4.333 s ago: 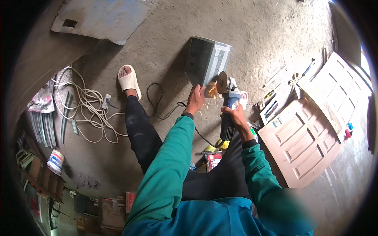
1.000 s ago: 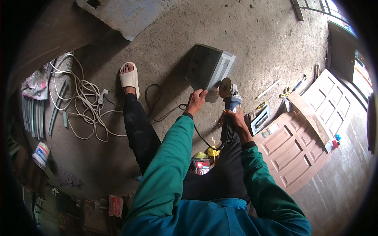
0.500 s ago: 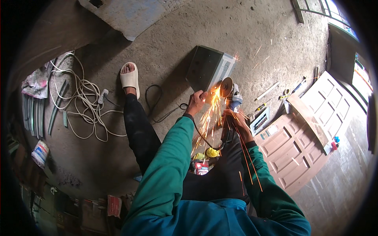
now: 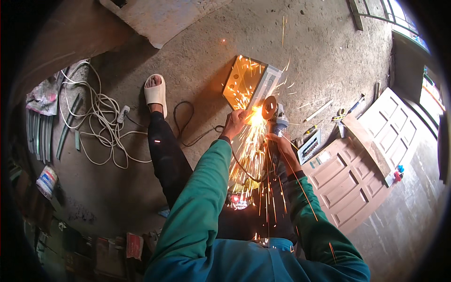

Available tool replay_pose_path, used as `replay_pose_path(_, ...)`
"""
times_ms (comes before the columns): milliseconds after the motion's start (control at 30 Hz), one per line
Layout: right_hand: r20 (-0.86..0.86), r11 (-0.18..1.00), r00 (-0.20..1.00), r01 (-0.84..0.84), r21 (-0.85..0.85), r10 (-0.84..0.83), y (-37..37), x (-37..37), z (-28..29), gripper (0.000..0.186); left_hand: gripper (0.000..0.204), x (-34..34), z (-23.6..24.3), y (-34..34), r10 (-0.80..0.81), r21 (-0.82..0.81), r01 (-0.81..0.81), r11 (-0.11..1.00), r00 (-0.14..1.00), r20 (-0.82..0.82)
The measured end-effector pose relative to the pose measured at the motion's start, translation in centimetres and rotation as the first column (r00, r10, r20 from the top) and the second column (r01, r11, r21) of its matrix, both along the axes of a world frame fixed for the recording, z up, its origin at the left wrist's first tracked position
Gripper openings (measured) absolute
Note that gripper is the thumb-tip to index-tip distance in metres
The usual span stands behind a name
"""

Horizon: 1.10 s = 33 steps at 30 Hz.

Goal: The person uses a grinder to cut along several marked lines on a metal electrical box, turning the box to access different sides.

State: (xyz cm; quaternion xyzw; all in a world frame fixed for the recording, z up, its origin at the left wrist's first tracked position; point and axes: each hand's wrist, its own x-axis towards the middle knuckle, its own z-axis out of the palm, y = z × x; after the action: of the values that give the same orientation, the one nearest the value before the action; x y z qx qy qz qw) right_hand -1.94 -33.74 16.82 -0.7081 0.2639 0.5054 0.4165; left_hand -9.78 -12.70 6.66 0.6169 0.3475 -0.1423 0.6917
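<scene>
From the head camera, here we are, sparks everywhere! The grey sheet-metal box (image 4: 269,84) sits tilted on the rough concrete floor (image 4: 324,56), and at its near corner the round brown abrasive disc (image 4: 269,107) of a blue-and-silver angle grinder (image 4: 281,123) throws out a blazing orange fan of sparks (image 4: 251,141). The bare right hand (image 4: 283,145), just nearer the wearer than the box, has its fingers wrapped round the grinder's body. The bare left hand (image 4: 234,123) is at the box's near edge, fingers curled; whether they're clamped on the metal, I can't tell through that glare.

To do this well, I'd say: brace the box hard, press lightly, hold the disc in one plane, and give those left fingers more room from it. That fan pours toward the lap, so standing out of its line would be wiser. The thin black cord (image 4: 192,113), left of the box, is best kept well off the disc.

Now, what can't I see? The contact point is burnt out white, the grinder's rear is lost behind sparks, and the box's far and under sides are hidden.
</scene>
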Motion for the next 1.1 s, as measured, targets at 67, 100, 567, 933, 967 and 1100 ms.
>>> replay_pose_path(67, -0.117, 1.000, 0.993, -0.008, -0.017, 0.006, 2.9, 0.7, 2.9, 0.041, 0.036, 0.0, -0.2, -0.3, -0.011, 0.032, 0.010, 0.999, 1.000, 0.022)
replay_pose_path(100, -0.099, 0.991, 0.987, 0.127, 0.032, -0.123, 4.2, 0.5, 3.3, 0.033, 0.043, 0.1, -0.6, -0.1, 0.009, 0.096, -0.020, 0.995, 0.994, 0.113)
replay_pose_path(567, -0.047, 0.992, 0.992, 0.115, -0.054, -0.117, 5.1, 1.6, 5.0, 0.031, 0.049, 0.5, -0.4, -0.5, -0.037, 0.082, 0.034, 0.996, 0.998, 0.040)
replay_pose_path(933, -0.083, 0.985, 0.981, 0.173, -0.009, -0.173, 4.4, 1.6, 3.9, 0.034, 0.053, 0.3, -0.5, -0.4, -0.032, 0.046, 0.029, 0.999, 0.997, 0.064)
replay_pose_path(967, -0.060, 0.984, 0.982, 0.180, 0.014, -0.179, 4.2, 1.6, 3.8, 0.038, 0.053, 0.4, -0.3, -0.5, -0.032, 0.044, 0.029, 0.999, 0.997, 0.066)
replay_pose_path(1100, -0.007, 0.983, 0.983, 0.182, -0.028, -0.182, 3.8, 1.8, 3.5, 0.051, 0.051, 0.9, 0.1, -0.5, -0.048, 0.031, 0.046, 0.998, 0.997, 0.056)
